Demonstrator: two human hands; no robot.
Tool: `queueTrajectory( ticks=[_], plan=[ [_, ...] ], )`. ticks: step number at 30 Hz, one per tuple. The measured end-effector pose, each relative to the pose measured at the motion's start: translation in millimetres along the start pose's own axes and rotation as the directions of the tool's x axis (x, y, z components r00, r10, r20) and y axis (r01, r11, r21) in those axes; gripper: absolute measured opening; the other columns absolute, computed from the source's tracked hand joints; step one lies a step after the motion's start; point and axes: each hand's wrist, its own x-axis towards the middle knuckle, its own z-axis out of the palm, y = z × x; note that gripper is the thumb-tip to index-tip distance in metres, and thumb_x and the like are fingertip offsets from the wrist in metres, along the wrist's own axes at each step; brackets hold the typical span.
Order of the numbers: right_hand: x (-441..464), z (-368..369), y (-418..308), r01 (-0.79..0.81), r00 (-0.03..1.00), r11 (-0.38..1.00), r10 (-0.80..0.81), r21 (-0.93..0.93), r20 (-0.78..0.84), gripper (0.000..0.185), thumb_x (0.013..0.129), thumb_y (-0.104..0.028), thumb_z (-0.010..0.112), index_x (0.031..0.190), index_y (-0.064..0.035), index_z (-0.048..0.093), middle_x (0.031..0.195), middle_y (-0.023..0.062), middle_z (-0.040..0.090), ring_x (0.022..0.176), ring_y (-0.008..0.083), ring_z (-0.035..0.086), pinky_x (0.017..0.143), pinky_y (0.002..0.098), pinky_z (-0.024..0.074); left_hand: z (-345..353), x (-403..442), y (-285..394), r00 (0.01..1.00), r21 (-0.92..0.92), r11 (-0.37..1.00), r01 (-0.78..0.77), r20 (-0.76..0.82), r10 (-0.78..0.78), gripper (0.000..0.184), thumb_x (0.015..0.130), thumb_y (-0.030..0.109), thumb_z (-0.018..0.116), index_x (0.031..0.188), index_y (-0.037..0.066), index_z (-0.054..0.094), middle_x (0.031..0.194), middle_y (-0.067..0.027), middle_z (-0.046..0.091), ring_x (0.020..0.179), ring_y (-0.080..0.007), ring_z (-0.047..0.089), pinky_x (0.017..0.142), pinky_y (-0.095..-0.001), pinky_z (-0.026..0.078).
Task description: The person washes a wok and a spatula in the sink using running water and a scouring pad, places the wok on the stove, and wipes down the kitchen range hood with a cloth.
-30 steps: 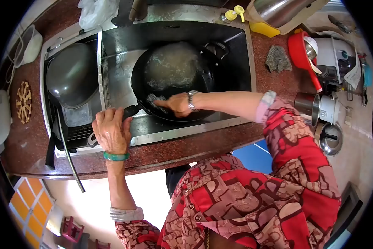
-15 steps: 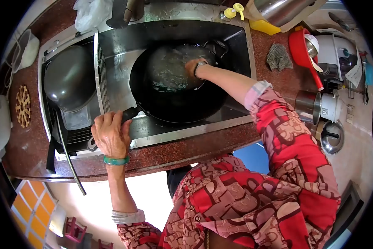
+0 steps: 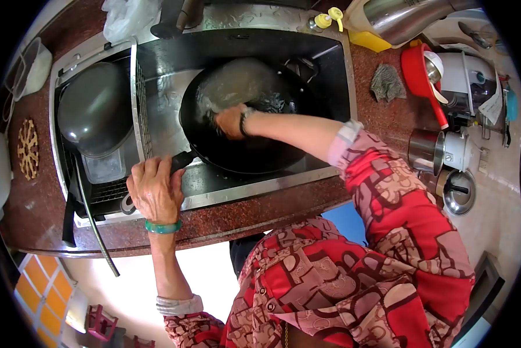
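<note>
A large black wok (image 3: 254,156) sits tilted in the sink, with cloudy, rippling water in it. My left hand (image 3: 155,188) is closed around the dark handle (image 3: 182,160) at the wok's near left side; a green bangle circles that wrist. Inside the wok, near its left-centre wall, my right hand (image 3: 230,120) is curled and low in the water. Its fingertips are hidden, so whatever it may hold cannot be made out. A small loop handle (image 3: 302,68) stands at the wok's far right rim.
The steel sink (image 3: 225,194) surrounds the wok. A rack on the left holds an upturned dark pan (image 3: 95,110) and a clear plastic box (image 3: 104,166). Right of the sink lie a grey cloth (image 3: 388,82) and a red ladle-shaped scoop (image 3: 414,69). A soap pump (image 3: 325,20) stands behind.
My right hand has swept left and toward me inside the wok, and the water has swirled with it. My left hand stays on the handle.
</note>
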Motion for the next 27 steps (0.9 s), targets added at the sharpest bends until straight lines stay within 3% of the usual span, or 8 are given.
queueTrajectory(
  ticks=[3,9,11,14,17,20,24,27],
  plan=[
    [37,-4,43,-0.087,0.995,0.994,0.091,-0.072,0.05,0.03,0.075,-0.015,0.056,0.102,-0.0066,0.063,0.109,0.0119,0.06,0.102,0.0274,0.057,0.081,0.0409,0.0454,2,-1,-2,1.0,-0.016,1.0,-0.014,-0.003,0.014,0.031,0.063,0.017,0.072,0.091,0.007,0.064,0.087,-0.0055,0.06,0.087,-0.0239,0.052,0.073,-0.0364,0.038],
    [-16,19,93,-0.227,0.974,0.973,0.228,-0.048,0.012,0.031,0.074,-0.017,0.056,0.1,-0.0015,0.062,0.106,0.0168,0.06,0.1,0.0288,0.058,0.082,0.0408,0.0459,0,-1,-3,1.0,-0.012,1.0,-0.004,0.01,0.004,0.029,0.063,0.016,0.072,0.089,0.006,0.064,0.087,-0.0058,0.06,0.087,-0.024,0.052,0.073,-0.0369,0.039],
    [-41,21,91,-0.245,0.96,0.968,0.249,-0.047,0.131,0.03,0.073,-0.014,0.054,0.099,-0.002,0.063,0.103,0.0173,0.061,0.1,0.0296,0.058,0.082,0.0389,0.0461,-1,-1,-3,1.0,-0.017,1.0,-0.01,0.0,0.01,0.028,0.063,0.017,0.071,0.088,0.007,0.064,0.087,-0.0054,0.059,0.087,-0.0237,0.051,0.073,-0.0362,0.038],
    [-61,37,78,-0.084,0.979,0.996,0.077,0.028,0.19,0.03,0.071,-0.011,0.053,0.098,-0.0036,0.062,0.103,0.0173,0.06,0.101,0.0305,0.056,0.083,0.0368,0.0456,0,-2,-5,1.0,-0.017,1.0,-0.018,-0.013,0.018,0.027,0.063,0.019,0.071,0.087,0.007,0.063,0.086,-0.0048,0.058,0.086,-0.0233,0.051,0.073,-0.0355,0.038],
    [-64,22,30,0.047,0.991,0.993,-0.061,0.11,0.121,0.053,0.073,-0.007,0.05,0.125,-0.0139,0.044,0.109,0.0172,0.057,0.102,0.0325,0.055,0.085,0.0416,0.0443,2,-2,-3,1.0,-0.018,1.0,-0.001,-0.012,0.0,0.028,0.062,0.015,0.071,0.088,0.007,0.063,0.087,-0.0048,0.059,0.087,-0.0234,0.051,0.074,-0.0357,0.038],
    [-15,8,14,0.085,0.996,0.996,-0.085,-0.019,0.008,0.041,0.075,-0.013,0.052,0.116,-0.0111,0.049,0.107,0.0154,0.06,0.101,0.0305,0.057,0.081,0.0435,0.0452,-1,-1,-1,1.0,-0.027,1.0,0.0,-0.002,0.0,0.029,0.063,0.015,0.071,0.089,0.007,0.064,0.087,-0.0047,0.059,0.087,-0.0233,0.051,0.074,-0.0356,0.038],
    [39,-9,52,-0.041,0.998,0.987,0.035,-0.153,-0.044,0.029,0.08,-0.016,0.048,0.102,-0.0061,0.063,0.108,0.0124,0.06,0.1,0.0268,0.058,0.081,0.0404,0.0462,0,0,-2,1.0,-0.027,1.0,-0.007,0.005,0.007,0.029,0.063,0.016,0.071,0.09,0.007,0.064,0.087,-0.0051,0.059,0.087,-0.0234,0.051,0.073,-0.0356,0.038],
    [24,5,90,-0.204,0.977,0.962,0.189,-0.184,-0.098,0.026,0.081,-0.018,0.048,0.101,-0.0132,0.065,0.108,0.0085,0.061,0.101,0.0249,0.058,0.081,0.0371,0.0465,2,-1,-2,1.0,-0.033,0.999,0.001,0.002,-0.001,0.031,0.062,0.013,0.072,0.09,0.006,0.063,0.088,-0.0058,0.059,0.087,-0.0241,0.051,0.073,-0.036,0.038]
  ],
)
